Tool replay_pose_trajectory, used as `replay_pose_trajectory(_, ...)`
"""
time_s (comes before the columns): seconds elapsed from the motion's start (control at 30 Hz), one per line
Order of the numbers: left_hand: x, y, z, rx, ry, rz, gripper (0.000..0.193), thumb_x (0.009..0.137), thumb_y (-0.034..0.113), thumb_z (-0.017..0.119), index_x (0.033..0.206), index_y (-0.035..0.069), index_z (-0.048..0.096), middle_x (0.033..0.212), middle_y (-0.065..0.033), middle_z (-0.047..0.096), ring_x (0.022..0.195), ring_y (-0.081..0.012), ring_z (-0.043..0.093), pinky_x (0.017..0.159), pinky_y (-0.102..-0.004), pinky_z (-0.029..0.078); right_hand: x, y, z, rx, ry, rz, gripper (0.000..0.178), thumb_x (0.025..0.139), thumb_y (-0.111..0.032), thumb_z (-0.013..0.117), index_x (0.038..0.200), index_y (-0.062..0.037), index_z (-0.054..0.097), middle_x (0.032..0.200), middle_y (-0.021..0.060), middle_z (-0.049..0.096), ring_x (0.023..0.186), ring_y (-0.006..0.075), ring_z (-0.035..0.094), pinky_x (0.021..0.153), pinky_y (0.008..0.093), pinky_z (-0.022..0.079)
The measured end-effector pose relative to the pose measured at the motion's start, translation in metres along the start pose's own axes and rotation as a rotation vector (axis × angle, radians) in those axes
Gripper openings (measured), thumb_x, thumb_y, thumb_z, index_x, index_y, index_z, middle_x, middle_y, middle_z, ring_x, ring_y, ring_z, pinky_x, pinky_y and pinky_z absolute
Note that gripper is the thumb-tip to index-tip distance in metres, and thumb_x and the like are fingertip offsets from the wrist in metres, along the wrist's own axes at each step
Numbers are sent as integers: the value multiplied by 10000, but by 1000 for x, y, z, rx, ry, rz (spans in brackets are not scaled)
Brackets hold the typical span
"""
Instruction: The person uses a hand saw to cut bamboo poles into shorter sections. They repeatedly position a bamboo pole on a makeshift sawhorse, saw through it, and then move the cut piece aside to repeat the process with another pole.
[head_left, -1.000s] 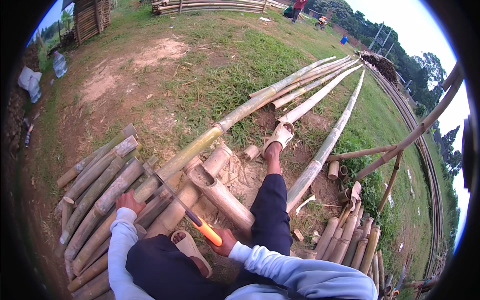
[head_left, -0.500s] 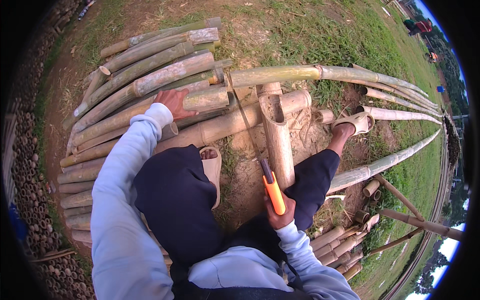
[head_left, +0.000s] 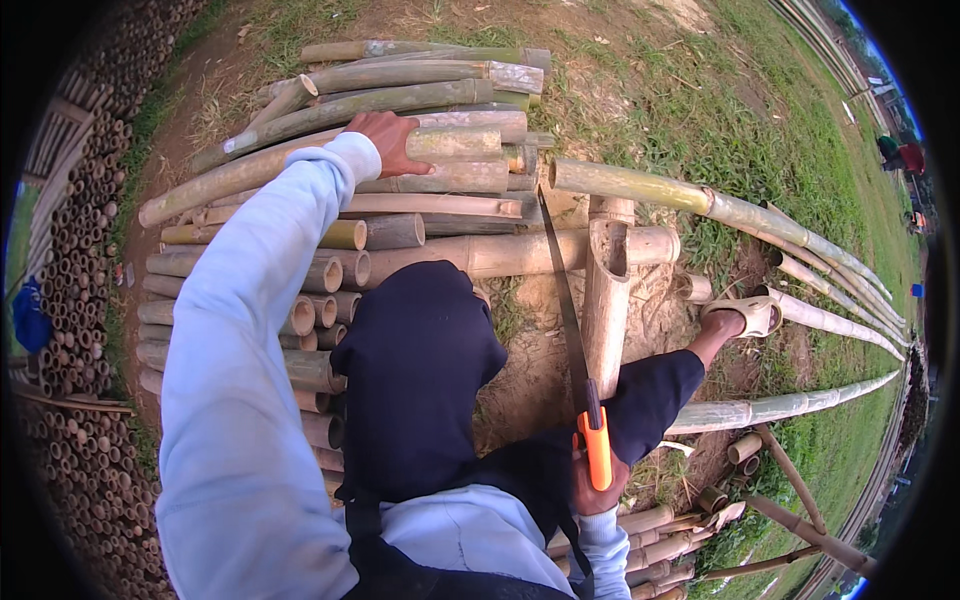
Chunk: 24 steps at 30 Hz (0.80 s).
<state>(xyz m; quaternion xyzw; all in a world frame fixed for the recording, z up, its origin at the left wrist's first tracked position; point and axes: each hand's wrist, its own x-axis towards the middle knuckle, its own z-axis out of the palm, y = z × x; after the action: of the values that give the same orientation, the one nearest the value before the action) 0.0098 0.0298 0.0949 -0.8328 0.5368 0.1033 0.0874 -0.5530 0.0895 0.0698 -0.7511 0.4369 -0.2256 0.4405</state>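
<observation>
My left hand reaches out over a pile of cut bamboo, its fingers curled over a short bamboo length lying on top. In my right hand, close to my right thigh, is a handsaw with an orange handle; its long blade points away from me. Just right of the blade stands a bamboo post with a notched top. Beyond the saw tip is the cut end of a long greenish bamboo pole. A thick bamboo log lies crosswise behind the blade.
Stacked bamboo lengths fill the left side. My right foot in a beige sandal rests near more long poles. Shorter pieces lie at lower right, beside a bamboo frame. Another person is far off right.
My left hand has carried the short bamboo length farther away over the pile, clear of the long pole's end. The saw stays in my right hand; the whole view has shifted.
</observation>
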Motion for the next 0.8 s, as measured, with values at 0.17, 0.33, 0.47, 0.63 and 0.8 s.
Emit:
replay_pose_trajectory(0.17,-54,-54,21,-5,42,-16,935,747,734,718,1374,48,614,1088,-250,733,1073,-421,691,1009,-507,504,-13,16,-1,111,-12,47,308,956,-80,635,1194,112,664,960,109,726,828,126,664,860,290,554)
replay_pose_trajectory(0.33,-132,-93,46,-4,-17,-70,978,729,788,704,1394,79,597,1075,-263,725,1040,-440,689,950,-508,530,-18,29,-1,138,41,30,256,965,-123,641,1106,88,675,852,75,679,757,130,637,717,281,541)
replay_pose_trajectory(0.47,-188,-111,52,-22,-169,-145,1017,704,851,680,1365,82,605,1076,-264,721,1039,-440,687,947,-517,524,-15,21,-13,72,-90,101,306,961,-85,618,1199,101,671,1066,172,751,964,190,717,853,328,560)
replay_pose_trajectory(0.63,-229,-136,82,-14,-138,-72,991,702,841,689,1356,102,594,1132,-231,716,1078,-418,678,943,-512,523,-14,17,-12,68,-69,47,266,963,-72,629,1160,101,678,927,130,733,802,148,682,798,296,558)
replay_pose_trajectory(0.8,-256,-153,95,-19,-63,22,908,767,793,665,1380,129,588,1182,-163,667,1181,-372,606,1022,-490,465,-19,5,-10,16,-59,76,248,963,-60,631,1130,118,674,715,50,634,599,98,557,680,261,531)
